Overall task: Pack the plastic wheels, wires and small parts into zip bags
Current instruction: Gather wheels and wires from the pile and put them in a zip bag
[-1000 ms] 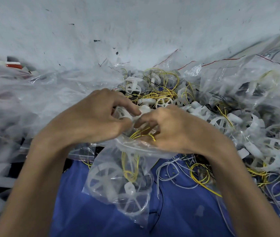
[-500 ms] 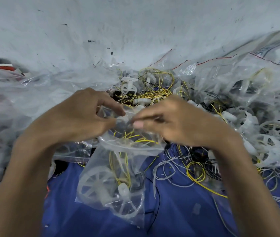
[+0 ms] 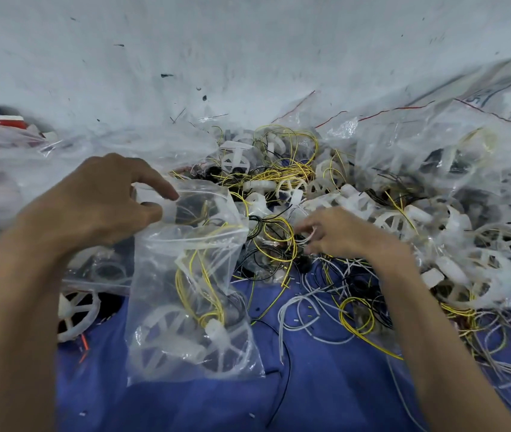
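– Wheels first: is any left of the zip bag [image 3: 160, 291]?
– Yes. One white wheel [image 3: 76, 310] lies just left of the bag's lower half, under other clear plastic.
– And the left hand [image 3: 98, 201]?
– It is at the bag's upper left corner. Thumb and index finger [image 3: 162, 189] pinch the top edge; the other fingers are curled behind.
– What is inside the bag?
– Two bagged wheels [image 3: 166, 335] at the bottom, a small white part [image 3: 216, 330] between them, and yellow wire [image 3: 182, 285] above them. Blue cloth [image 3: 310, 394] shows below the bag.
– And right of the bag?
– Loose wires [image 3: 310, 307], yellow, white and black, lie on the cloth. The right hand [image 3: 341, 235] is among them, right of the bag's mouth and apart from it. Its fingers [image 3: 307, 227] are bent close together over thin wires; whether they really pinch one, I cannot tell.
– Further right of the bag?
– A heap of wheels and wires [image 3: 372, 213], and beyond it filled clear bags [image 3: 419, 157].
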A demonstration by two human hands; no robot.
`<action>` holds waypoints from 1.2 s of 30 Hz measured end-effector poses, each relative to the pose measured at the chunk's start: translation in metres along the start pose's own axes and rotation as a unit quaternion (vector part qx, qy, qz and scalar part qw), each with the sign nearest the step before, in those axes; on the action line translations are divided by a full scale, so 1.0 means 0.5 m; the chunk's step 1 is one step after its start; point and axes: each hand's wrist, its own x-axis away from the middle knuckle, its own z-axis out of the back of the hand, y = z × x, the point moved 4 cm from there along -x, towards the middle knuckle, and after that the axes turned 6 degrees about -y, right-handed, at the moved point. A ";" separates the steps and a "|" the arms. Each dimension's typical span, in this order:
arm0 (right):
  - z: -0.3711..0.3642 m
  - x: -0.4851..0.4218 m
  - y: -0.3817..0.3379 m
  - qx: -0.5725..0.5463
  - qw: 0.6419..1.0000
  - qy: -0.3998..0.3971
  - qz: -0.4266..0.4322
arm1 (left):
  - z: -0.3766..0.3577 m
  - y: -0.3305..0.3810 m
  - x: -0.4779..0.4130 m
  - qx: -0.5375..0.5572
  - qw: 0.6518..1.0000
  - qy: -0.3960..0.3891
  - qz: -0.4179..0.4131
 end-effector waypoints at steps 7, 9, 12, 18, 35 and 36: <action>-0.049 -0.041 0.034 0.083 0.994 0.028 -0.070 | 0.015 -0.046 -0.006 0.022 1.000 -0.012 -0.015; -0.044 -0.038 0.031 0.097 0.992 0.006 -0.078 | 0.025 -0.057 -0.002 0.017 0.999 -0.015 -0.025; -0.037 -0.035 0.019 0.077 0.995 -0.012 -0.057 | 0.045 -0.076 0.009 0.002 0.999 -0.010 -0.042; 0.013 -0.009 0.004 -0.028 0.996 0.079 0.037 | 0.079 -0.076 0.034 0.031 0.997 -0.024 -0.072; -0.035 0.038 -0.219 -0.039 0.962 -0.011 0.269 | -0.083 0.031 -0.055 0.146 0.978 0.021 -0.146; -0.047 0.026 -0.214 0.006 0.966 -0.002 0.258 | -0.089 0.030 -0.057 0.171 0.974 0.003 -0.148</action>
